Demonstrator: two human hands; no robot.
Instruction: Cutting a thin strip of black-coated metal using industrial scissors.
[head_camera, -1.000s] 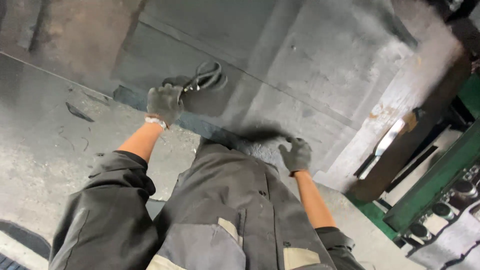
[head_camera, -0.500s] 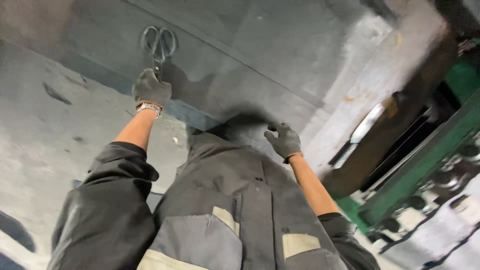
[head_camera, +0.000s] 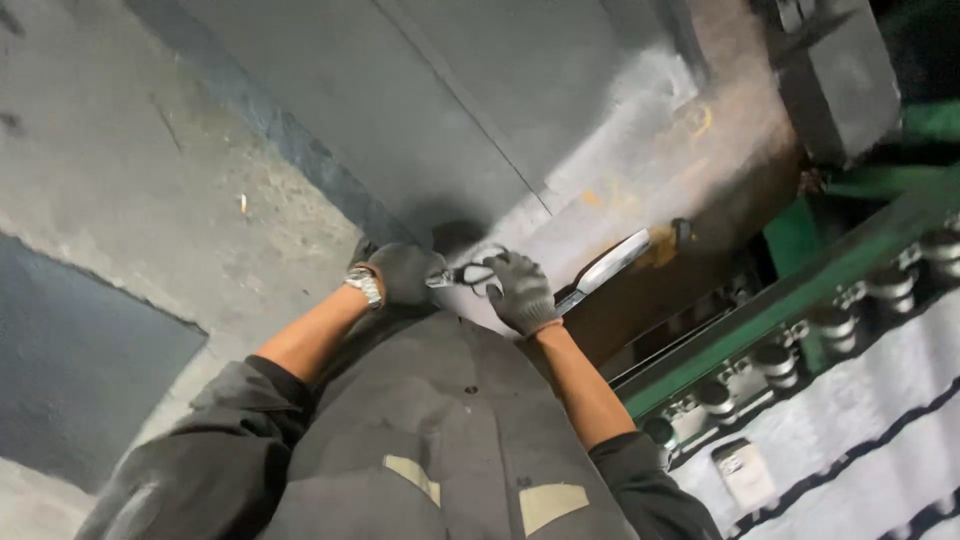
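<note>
While both gloved hands meet in front of the grey work jacket (head_camera: 430, 450), the pair of metal scissors with dark looped handles (head_camera: 468, 273) sits between them, held at chest level above the grey concrete floor (head_camera: 140, 180). The left hand (head_camera: 405, 273) is closed around one end of the scissors, a silver wristwatch (head_camera: 364, 284) showing at its cuff. The right hand (head_camera: 520, 292) is curled over the handle loops from the other side; whether its fingers are threaded through them I cannot tell.

From where I stand, the risk is a snagged or nicked glove: with two hands crowding one small tool, the knit fabric could catch in the pivot or the blades as the grip changes. A fumble could also drop the scissors to the floor, close to the green steel roller frame (head_camera: 800, 300) on the person's right.

Half a second ago the left arm was stretched far forward, reaching the scissors where they lay on the dark floor sheet, and the right hand hung apart and empty. Now the arm is drawn back, the scissors are lifted, and the hands have come together.
</note>
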